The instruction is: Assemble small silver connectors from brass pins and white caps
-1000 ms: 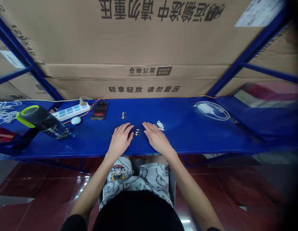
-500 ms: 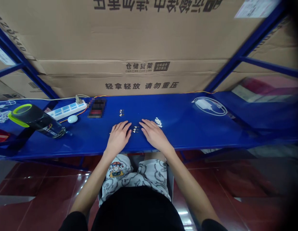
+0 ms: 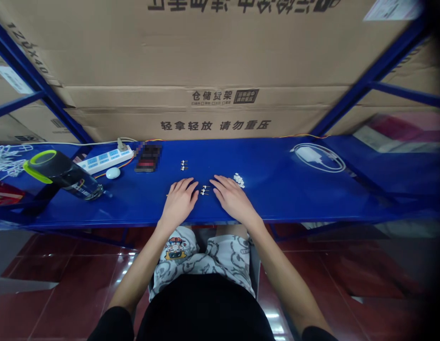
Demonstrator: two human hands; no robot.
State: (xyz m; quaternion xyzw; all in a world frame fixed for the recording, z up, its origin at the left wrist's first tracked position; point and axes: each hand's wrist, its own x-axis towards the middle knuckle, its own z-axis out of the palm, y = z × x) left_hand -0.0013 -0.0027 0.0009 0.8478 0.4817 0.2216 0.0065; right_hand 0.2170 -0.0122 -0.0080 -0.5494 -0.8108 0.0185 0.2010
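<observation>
My left hand (image 3: 179,199) lies palm down on the blue tabletop (image 3: 269,199), fingers stretched out and holding nothing I can see. Facing it, my right hand (image 3: 232,196) rests flat in the same way, its fingertips pointing inward. In the gap between the hands sit small white pieces with thin metal pins (image 3: 204,190). A similar group of small pinned pieces (image 3: 184,165) lies farther back, beyond my left fingers. Close to my right knuckles is a little pile of white bits (image 3: 238,180). Something tiny peeks out at the left edge of my left hand, mostly covered.
On the left lie a dark bottle with a lime-green lid ring (image 3: 65,175), a white power strip (image 3: 108,160), a pale rounded object (image 3: 113,173) and a blurred dark device (image 3: 148,157). A white charger with coiled cable (image 3: 310,155) is at right. Cardboard (image 3: 205,57) stands behind.
My hands keep the same pose and place on the tabletop. Only the camera view has shifted slightly; the small pieces and the other objects have not moved.
</observation>
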